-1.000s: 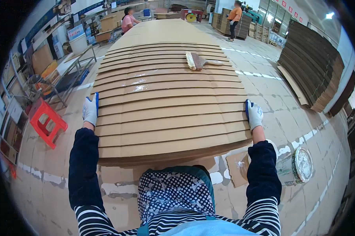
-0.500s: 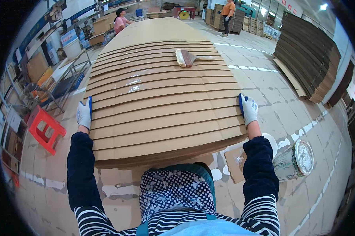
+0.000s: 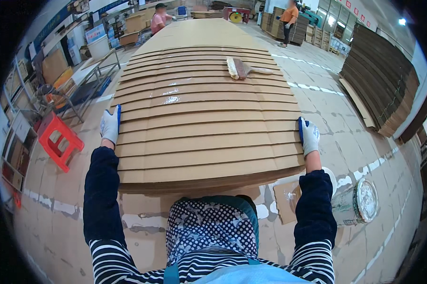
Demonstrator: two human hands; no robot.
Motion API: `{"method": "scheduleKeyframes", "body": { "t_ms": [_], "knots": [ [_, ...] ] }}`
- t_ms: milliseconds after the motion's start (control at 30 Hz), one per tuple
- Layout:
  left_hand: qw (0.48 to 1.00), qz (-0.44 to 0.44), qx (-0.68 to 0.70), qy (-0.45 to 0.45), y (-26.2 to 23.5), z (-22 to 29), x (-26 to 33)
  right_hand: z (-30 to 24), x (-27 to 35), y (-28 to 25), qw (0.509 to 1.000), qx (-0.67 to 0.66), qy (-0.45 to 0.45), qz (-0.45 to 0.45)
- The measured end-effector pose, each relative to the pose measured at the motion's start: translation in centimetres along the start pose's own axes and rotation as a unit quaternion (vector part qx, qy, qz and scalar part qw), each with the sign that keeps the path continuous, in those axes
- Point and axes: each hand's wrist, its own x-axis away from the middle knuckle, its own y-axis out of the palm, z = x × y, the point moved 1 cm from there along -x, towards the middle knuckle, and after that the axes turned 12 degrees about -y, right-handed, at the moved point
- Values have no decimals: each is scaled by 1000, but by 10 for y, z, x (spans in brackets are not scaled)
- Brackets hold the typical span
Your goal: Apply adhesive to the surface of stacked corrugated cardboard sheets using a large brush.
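A tall stack of brown cardboard sheets [image 3: 209,124] lies in front of me, its upper sheets fanned into overlapping strips. My left hand [image 3: 110,125], in a white glove with a blue palm, grips the sheets at their left edge. At the right edge my right hand [image 3: 309,136], gloved alike, holds them too; the fingers of both hands are partly hidden against the sides. A wide brush [image 3: 242,69] with pale bristles and a wooden handle rests on the far strips, touched by neither hand. Wet, shiny patches show left of the middle.
A red plastic stool [image 3: 59,142] stands on the left. By my right forearm are a smeared bucket [image 3: 353,203] and a cardboard scrap [image 3: 285,201]. Dark cardboard stacks [image 3: 381,80] rise at the right. Two people, in pink [image 3: 160,20] and orange [image 3: 289,16], are farther off.
The view has shifted, so the stack, brush and stool appear farther right. Both hands remain at the stack's side edges. The person in pink has turned, an arm now reaching toward the far sheets.
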Motion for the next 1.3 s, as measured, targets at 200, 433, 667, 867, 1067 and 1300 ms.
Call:
{"method": "scheduleKeyframes", "body": {
  "t_ms": [200,433,667,867,1067,1300],
  "knots": [
    [1000,9,5,10,2,-5,-3,-4,3,-5,999,-26,-22,40],
    [999,-44,19,23,6,-12,-16,-9,7,-14,957,-207,-16,203],
    [989,-41,131,61,24,-25,-37,31,69,-31,732,-514,-85,439],
    [976,-114,176,66,16,-35,-46,125,283,80,869,-382,228,217],
    [950,-205,217,90,24,-43,-60,210,414,139,713,-470,477,205],
    [872,-294,391,6,40,-51,-89,271,315,137,552,-603,509,268]
  ]
}}
